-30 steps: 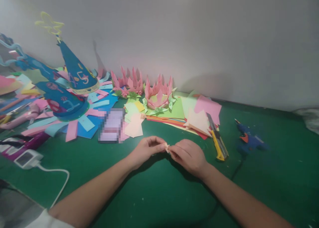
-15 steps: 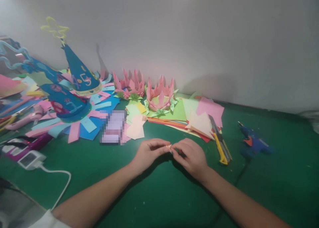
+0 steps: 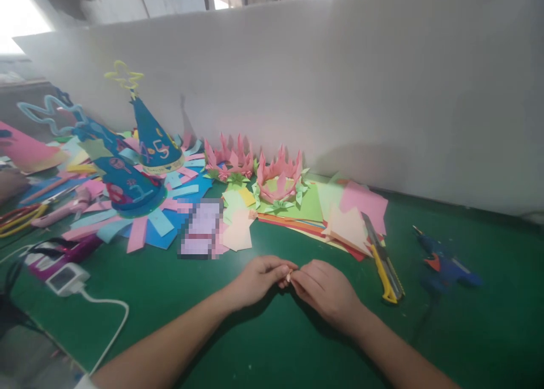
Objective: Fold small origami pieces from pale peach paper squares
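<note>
Both my hands meet over the green table [image 3: 272, 349]. My left hand [image 3: 259, 281] pinches a small piece of peach paper [image 3: 289, 276] between thumb and forefinger. On its other side, my right hand [image 3: 327, 293] has its fingers closed at the same piece. Most of the paper is hidden by the fingertips, so its exact shape cannot be made out. Beyond my hands, a pink paper crown [image 3: 279, 179] with green leaves rests on stacked coloured paper [image 3: 312, 199]. A second pink crown [image 3: 229, 159] stands behind it to the left.
Blue cone hats [image 3: 127, 185] with paper strips stand at the left. A phone [image 3: 200, 230], blurred out, lies near loose peach sheets [image 3: 238, 230]. A yellow utility knife [image 3: 385, 270] and a blue glue gun [image 3: 450, 267] lie right. A white cable [image 3: 125, 315] curls at left.
The view has tipped upward, so more shows above the grey board and the table things sit lower. My fingers have shifted slightly around the small paper, which stays between both hands.
</note>
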Demonstrator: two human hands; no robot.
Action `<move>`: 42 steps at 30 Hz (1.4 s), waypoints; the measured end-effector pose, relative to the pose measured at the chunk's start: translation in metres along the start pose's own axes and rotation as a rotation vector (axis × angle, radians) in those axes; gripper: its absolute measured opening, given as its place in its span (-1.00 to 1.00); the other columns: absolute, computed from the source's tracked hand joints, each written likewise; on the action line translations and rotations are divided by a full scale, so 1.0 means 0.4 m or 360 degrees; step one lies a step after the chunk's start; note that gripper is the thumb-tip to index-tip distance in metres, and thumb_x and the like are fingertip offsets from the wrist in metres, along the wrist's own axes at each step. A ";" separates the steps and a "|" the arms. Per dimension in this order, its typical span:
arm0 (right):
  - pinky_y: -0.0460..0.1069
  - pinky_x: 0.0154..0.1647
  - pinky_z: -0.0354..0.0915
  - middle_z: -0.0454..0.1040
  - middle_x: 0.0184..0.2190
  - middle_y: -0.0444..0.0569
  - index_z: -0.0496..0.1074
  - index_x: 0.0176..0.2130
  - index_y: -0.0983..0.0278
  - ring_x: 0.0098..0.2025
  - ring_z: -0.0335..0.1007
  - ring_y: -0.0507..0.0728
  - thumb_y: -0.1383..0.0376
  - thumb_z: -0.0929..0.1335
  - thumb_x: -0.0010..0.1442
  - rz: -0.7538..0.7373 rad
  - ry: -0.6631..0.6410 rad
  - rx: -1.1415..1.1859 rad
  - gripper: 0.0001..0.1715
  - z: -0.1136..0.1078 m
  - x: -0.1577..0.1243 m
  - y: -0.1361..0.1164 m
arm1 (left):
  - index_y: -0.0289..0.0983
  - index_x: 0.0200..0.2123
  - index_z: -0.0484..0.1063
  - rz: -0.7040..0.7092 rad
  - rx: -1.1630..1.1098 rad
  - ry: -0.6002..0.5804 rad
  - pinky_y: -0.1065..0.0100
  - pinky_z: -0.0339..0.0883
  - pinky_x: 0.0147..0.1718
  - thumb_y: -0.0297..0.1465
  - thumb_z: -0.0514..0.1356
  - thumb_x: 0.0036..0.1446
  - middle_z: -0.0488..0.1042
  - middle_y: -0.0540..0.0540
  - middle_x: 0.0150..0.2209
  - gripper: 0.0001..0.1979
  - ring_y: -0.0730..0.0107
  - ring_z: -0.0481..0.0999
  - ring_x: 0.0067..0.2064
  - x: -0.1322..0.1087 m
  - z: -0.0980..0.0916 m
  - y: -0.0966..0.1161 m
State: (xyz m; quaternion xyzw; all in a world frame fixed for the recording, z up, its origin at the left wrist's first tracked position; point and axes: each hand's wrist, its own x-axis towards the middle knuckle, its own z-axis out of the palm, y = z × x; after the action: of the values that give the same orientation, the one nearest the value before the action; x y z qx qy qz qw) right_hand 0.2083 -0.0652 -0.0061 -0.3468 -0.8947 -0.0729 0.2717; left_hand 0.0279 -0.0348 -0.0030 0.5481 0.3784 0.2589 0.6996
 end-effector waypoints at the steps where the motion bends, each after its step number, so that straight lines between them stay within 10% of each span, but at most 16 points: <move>1: -0.02 -0.47 0.07 0.35 -0.58 -0.08 0.36 -0.42 0.29 -0.50 0.18 0.07 0.38 0.18 0.29 0.0058 -0.0011 0.0037 -0.71 0.000 0.002 -0.001 | -0.41 -0.22 0.50 0.0032 0.0058 -0.0026 0.40 0.21 -0.36 -0.04 0.16 0.00 0.37 -0.05 -0.47 -0.48 0.49 0.29 -0.44 -0.001 -0.001 0.001; 27: -0.04 -0.44 0.10 0.32 -0.55 -0.06 0.31 -0.48 0.30 -0.46 0.18 0.08 0.38 0.19 0.24 0.0187 -0.0302 0.0179 -0.73 -0.038 0.102 -0.002 | -0.32 -0.56 0.23 -0.0181 -0.0363 -0.0149 0.43 -0.16 -0.52 0.01 0.18 -0.06 0.12 0.11 -0.64 -0.52 0.59 0.02 -0.56 0.003 -0.029 0.012; 42: -0.06 -0.44 0.09 0.34 -0.53 -0.09 0.33 -0.42 0.29 -0.46 0.18 0.04 0.39 0.21 0.26 -0.0032 -0.0292 0.0231 -0.78 -0.035 0.091 -0.003 | -0.42 -0.59 0.40 -0.0568 -0.0860 -0.0278 0.49 0.03 -0.50 -0.24 0.42 -0.27 0.31 0.02 -0.60 -0.64 0.64 0.21 -0.55 0.003 -0.059 0.020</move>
State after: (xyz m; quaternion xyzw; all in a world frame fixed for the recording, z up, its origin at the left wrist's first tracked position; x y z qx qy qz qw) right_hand 0.1916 -0.0494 0.0252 -0.3225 -0.9222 0.0214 0.2122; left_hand 0.0099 -0.0183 0.0016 0.2881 0.3247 0.1754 0.8836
